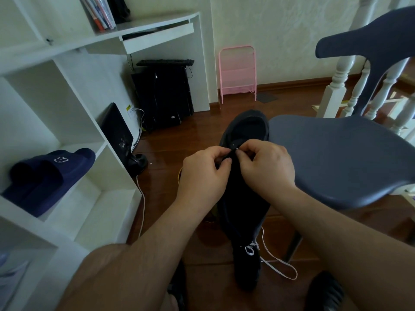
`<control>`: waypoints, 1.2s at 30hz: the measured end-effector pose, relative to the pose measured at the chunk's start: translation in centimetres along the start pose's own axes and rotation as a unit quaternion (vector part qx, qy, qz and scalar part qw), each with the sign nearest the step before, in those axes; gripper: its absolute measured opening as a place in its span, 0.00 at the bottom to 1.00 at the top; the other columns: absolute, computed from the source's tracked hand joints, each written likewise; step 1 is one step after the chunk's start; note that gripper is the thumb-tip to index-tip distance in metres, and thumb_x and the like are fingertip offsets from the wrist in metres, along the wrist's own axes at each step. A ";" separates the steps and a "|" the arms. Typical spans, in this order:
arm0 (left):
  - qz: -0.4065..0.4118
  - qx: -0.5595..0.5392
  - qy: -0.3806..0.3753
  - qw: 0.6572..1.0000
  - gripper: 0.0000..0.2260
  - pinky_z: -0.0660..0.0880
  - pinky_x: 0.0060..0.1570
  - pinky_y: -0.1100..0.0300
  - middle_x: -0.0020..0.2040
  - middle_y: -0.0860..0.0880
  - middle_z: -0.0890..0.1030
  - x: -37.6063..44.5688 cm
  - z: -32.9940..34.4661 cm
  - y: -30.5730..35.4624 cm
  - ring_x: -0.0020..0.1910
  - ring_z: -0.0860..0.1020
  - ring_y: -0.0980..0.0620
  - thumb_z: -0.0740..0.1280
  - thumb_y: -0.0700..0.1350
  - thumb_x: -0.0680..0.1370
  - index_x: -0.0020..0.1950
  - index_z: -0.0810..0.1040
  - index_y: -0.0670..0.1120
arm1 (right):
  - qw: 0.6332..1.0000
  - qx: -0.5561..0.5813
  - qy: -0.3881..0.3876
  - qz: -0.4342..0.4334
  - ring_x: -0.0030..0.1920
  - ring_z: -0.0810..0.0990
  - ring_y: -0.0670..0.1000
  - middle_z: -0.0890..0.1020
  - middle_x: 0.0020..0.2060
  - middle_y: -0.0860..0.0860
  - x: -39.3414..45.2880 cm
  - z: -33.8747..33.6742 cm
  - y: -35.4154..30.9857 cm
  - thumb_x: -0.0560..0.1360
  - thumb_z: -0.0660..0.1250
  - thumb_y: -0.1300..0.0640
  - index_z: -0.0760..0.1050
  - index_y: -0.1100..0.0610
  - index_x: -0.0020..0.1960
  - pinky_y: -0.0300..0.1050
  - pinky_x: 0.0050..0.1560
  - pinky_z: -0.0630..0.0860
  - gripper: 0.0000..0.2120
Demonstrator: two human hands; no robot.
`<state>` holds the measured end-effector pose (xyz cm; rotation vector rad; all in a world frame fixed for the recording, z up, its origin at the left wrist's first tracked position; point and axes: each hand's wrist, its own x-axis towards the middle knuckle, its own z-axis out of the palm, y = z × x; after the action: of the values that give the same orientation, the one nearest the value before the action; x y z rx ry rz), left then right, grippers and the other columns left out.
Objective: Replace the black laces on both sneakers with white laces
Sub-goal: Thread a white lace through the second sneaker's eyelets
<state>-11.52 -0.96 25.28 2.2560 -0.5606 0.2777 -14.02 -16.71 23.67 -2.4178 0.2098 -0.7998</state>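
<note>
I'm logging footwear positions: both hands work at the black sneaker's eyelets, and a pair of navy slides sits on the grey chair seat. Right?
Not quite. In the head view the navy slides sit on the white shelf at left, not on the grey chair seat. Both hands, left hand and right hand, do work at the black sneaker.

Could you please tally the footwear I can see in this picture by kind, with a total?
Black sneakers: 2, one held, one on the floor with a white lace
Navy slides on the shelf: 2
Total: 4
</note>
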 end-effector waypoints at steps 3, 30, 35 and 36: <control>-0.001 0.011 -0.014 1.000 0.12 0.77 0.45 0.68 0.49 0.59 0.84 -0.1 -0.1 0.1 0.45 0.81 0.62 0.69 0.50 0.83 0.66 0.84 0.54 | 1.000 0.020 0.008 -0.012 0.36 0.78 0.43 0.81 0.33 0.42 -0.3 0.0 0.1 0.79 0.70 0.51 0.83 0.47 0.45 0.41 0.35 0.74 0.05; 0.015 -0.088 -0.007 0.996 0.30 0.71 0.75 0.55 0.78 0.59 0.71 -1.2 1.5 0.7 0.75 0.72 0.57 0.70 0.36 0.81 0.81 0.69 0.54 | 0.996 0.088 0.012 0.021 0.48 0.81 0.42 0.83 0.43 0.40 0.1 -1.1 -0.5 0.79 0.71 0.52 0.81 0.45 0.51 0.44 0.50 0.80 0.02; 0.016 -0.131 0.029 0.991 0.24 0.79 0.65 0.51 0.73 0.68 0.70 -1.5 1.9 0.6 0.65 0.80 0.44 0.71 0.38 0.81 0.75 0.77 0.58 | 0.992 0.122 0.017 -0.001 0.55 0.81 0.45 0.83 0.48 0.37 0.1 -1.3 -0.7 0.79 0.69 0.55 0.78 0.42 0.57 0.50 0.58 0.79 0.10; 0.010 -0.146 0.037 0.989 0.24 0.80 0.65 0.49 0.74 0.67 0.71 -1.6 2.1 0.6 0.65 0.80 0.43 0.71 0.38 0.82 0.75 0.76 0.58 | 0.992 0.122 0.021 -0.001 0.56 0.81 0.45 0.82 0.47 0.35 0.2 -1.3 -0.8 0.79 0.69 0.55 0.77 0.41 0.57 0.54 0.60 0.78 0.11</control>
<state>-13.18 -2.41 23.66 1.9501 -0.5472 0.2690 -14.69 -16.75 25.07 -2.1736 0.1169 -0.8270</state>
